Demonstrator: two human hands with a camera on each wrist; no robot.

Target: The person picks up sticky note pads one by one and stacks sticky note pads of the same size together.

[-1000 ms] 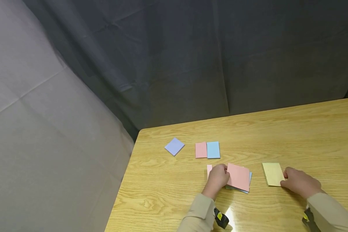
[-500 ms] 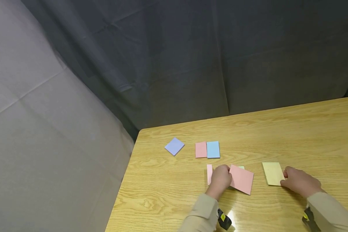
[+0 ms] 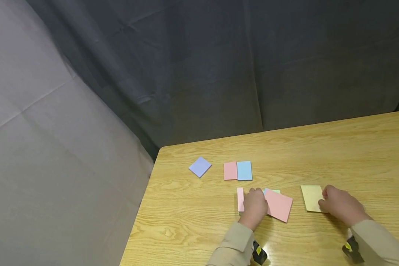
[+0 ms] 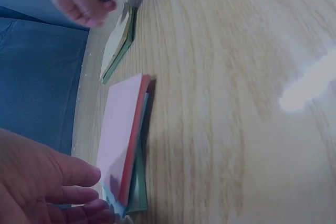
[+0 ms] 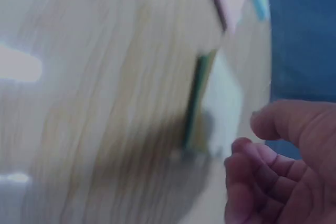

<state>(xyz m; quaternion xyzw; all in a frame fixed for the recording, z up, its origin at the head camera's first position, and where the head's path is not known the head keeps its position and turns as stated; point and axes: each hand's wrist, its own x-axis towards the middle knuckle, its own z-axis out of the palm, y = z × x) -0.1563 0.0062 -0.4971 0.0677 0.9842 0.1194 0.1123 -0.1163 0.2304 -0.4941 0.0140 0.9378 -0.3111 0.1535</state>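
My left hand [image 3: 255, 207] is at the left end of a pink sticky note pad [image 3: 279, 205], which lies turned on top of a small stack. Beneath it a green pad [image 4: 138, 187] and a blue corner show in the left wrist view. The left thumb and fingers stand apart there, close to the stack; whether they touch it is hard to tell. My right hand [image 3: 342, 205] is just off the right edge of a yellow sticky note pad [image 3: 311, 198], with nothing between thumb and fingers. A green layer [image 5: 194, 103] lies under the yellow pad.
Farther back on the wooden table [image 3: 173, 207] lie a purple pad [image 3: 200, 167], a small pink pad [image 3: 230, 171] and a blue pad [image 3: 244, 170]. A narrow pink strip [image 3: 240, 199] shows left of the left hand. Dark cloth [image 3: 203, 74] hangs behind the table.
The upper pink pad has shifted right and turned on its stack, and my left hand has moved right with it. My right hand has let go of the yellow pad's edge.
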